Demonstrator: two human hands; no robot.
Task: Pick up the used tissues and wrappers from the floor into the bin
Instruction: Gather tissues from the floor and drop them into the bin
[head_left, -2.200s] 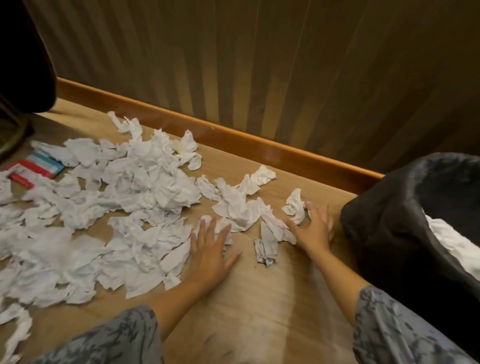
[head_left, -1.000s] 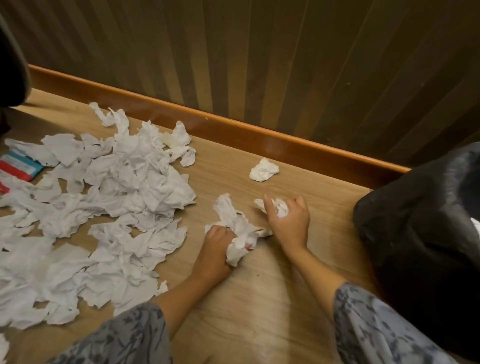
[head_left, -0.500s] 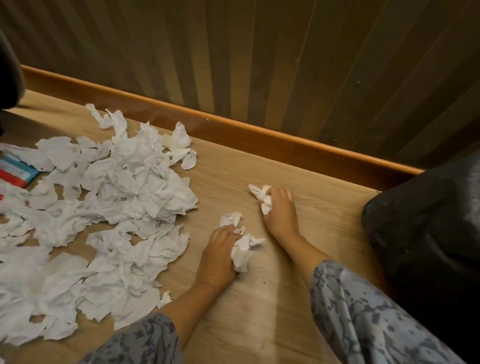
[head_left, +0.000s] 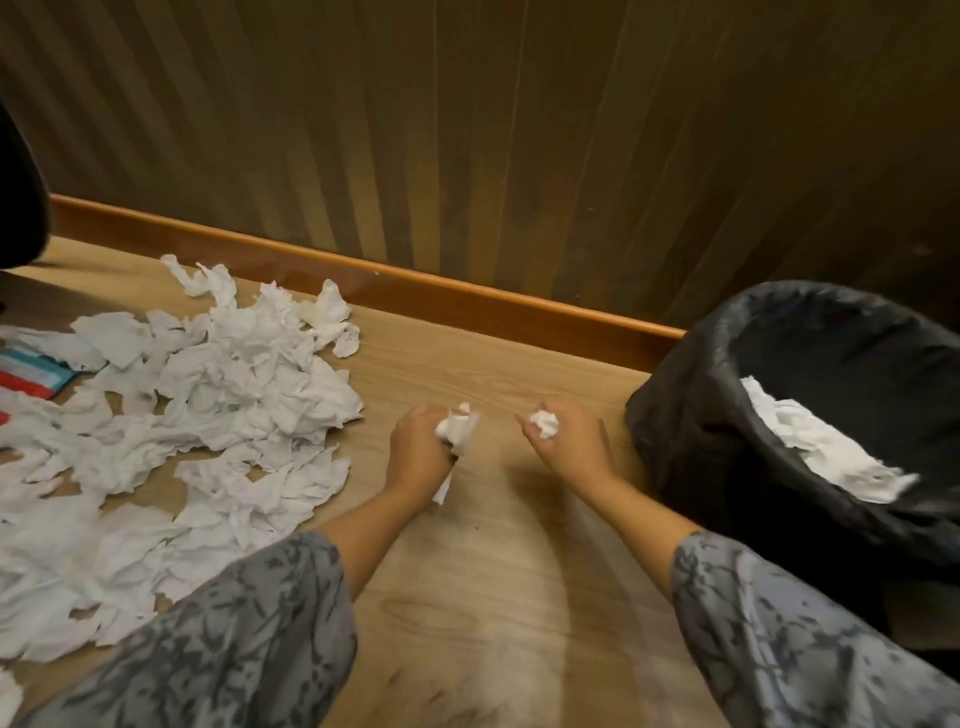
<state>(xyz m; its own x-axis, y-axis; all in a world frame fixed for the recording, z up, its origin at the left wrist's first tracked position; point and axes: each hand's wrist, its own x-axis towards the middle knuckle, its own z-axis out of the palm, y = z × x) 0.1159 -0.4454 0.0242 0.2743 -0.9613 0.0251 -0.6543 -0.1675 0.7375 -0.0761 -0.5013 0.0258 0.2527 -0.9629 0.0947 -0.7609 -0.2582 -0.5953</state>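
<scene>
My left hand (head_left: 418, 452) and right hand (head_left: 569, 441) each clench tissues (head_left: 457, 428). Loose tails could slip out short of the bin (head_left: 685, 395).

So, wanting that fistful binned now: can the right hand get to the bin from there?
Probably yes. The right hand, closed on a tissue wad, sits just beside the bin, whose open mouth faces it with nothing between.

Crumpled paper tissues (head_left: 218, 395); smooth wood floor (head_left: 467, 597).

Left hand (head_left: 418, 453) and right hand (head_left: 569, 441) both fisted.
</scene>
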